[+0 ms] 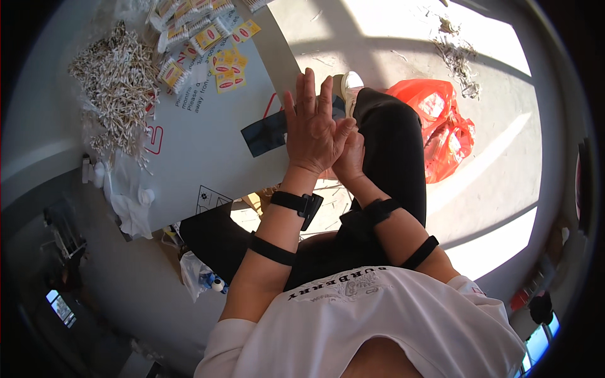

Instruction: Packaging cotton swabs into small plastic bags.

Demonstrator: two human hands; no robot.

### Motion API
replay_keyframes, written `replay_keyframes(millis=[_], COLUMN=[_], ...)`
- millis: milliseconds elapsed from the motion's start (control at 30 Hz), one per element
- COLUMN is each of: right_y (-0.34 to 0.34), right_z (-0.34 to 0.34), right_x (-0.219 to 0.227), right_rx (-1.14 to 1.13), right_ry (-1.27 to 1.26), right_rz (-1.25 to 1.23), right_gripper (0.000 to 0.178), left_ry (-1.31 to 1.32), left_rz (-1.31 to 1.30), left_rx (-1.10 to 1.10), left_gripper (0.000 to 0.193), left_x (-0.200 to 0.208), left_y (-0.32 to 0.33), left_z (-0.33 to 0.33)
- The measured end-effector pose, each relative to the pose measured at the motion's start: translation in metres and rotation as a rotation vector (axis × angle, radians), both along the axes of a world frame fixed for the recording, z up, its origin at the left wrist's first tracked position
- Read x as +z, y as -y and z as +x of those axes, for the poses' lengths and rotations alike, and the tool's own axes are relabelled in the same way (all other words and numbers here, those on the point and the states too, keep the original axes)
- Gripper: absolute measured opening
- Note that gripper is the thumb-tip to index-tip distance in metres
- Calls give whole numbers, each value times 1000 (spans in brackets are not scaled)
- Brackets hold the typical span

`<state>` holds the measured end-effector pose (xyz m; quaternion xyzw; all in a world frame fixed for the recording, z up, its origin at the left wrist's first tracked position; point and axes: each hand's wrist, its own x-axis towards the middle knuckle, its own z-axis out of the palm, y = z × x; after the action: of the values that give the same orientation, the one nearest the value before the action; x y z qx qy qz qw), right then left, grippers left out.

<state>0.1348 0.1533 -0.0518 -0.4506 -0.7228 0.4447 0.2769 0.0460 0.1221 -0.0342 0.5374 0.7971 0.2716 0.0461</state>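
Over the near right edge of the table, my left hand (310,135) is raised with its fingers stretched out and spread. My right hand (350,157) presses against its thumb side, the fingers curled in. Whatever the right fingers may hold is hidden. A dark flat strip (263,135) lies on the table and runs behind my left hand. Farther left is a heap of loose cotton swabs (120,91) on clear plastic. Small packs of cotton swabs (205,38) with yellow labels are piled at the far side, with several yellow cards (229,68) beside them.
The grey printed tabletop (208,151) slants across the left. Crumpled clear plastic (131,201) hangs over its near left corner. To the right of my dark-trousered leg (394,145), a red plastic bag (441,126) stands on the sunlit floor. Scattered debris (457,57) lies beyond it.
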Motion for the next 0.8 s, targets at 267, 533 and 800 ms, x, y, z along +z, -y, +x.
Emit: replay_keyframes(millis=[267,533,800], right_y=[4,-4,-3], right_z=[-4,2,8], right_x=[-17,-24,-2], right_rx=[-25,-128,-64], right_ry=[-63,-441,-792], right_rz=[-90,-616,-845], right_gripper=[24,37,33], left_ry=[295,905,485], left_rz=[198,208,355], left_rx=[-18,505,199], left_gripper=[63,39,35], left_x=[-4,16,50], left_y=[0,71,41], left_z=[-17,-26,34])
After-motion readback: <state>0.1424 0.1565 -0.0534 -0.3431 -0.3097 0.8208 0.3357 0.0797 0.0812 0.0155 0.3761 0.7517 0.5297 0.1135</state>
